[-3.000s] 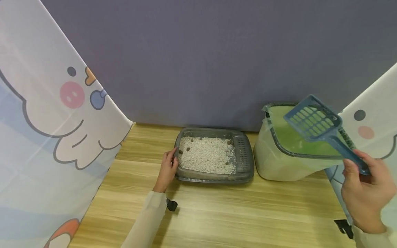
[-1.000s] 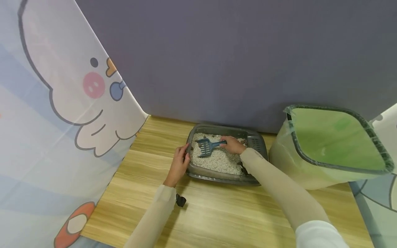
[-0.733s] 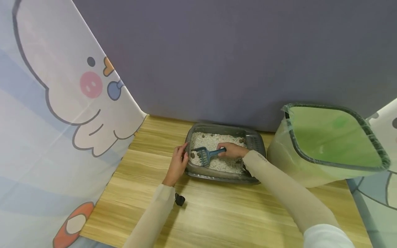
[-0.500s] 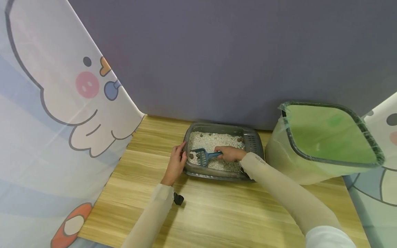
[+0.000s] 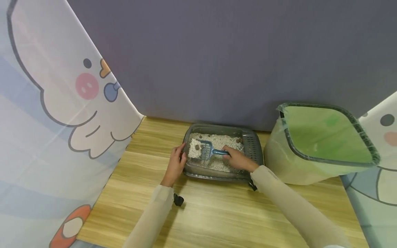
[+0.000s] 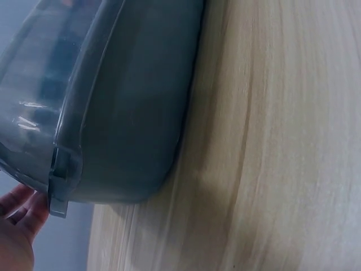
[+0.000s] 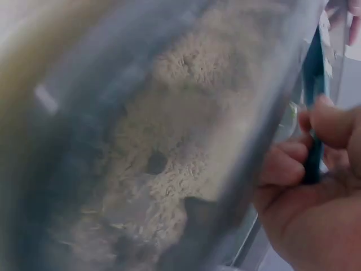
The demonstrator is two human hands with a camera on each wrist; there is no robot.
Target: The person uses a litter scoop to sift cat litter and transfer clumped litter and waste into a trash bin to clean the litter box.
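My right hand (image 5: 236,159) grips the handle of a blue slotted litter scoop (image 5: 219,152) over the litter box. Pale litter and a brown clump (image 5: 197,147) lie at the scoop's front end. The dark grey litter box (image 5: 214,174) holds pale pellets (image 5: 221,165) and several other brown clumps. At the box's left rim, my left hand (image 5: 175,165) holds the edge; its fingertips meet the rim in the left wrist view, though part of that grip is hidden. The right wrist view is blurred, with the teal scoop handle (image 7: 313,62) between thumb and fingers.
A pale waste bin (image 5: 282,168) with a clear liner over its dark rim (image 5: 310,158) stands right of the box. Behind is a grey wall panel (image 5: 198,62); printed cartoon panels (image 5: 46,113) flank the wooden surface (image 5: 211,213).
The scoop has gone from over the bin into the litter, pushed left, and now carries litter and a clump with its front lifted. My left hand has kept to the box's left rim.
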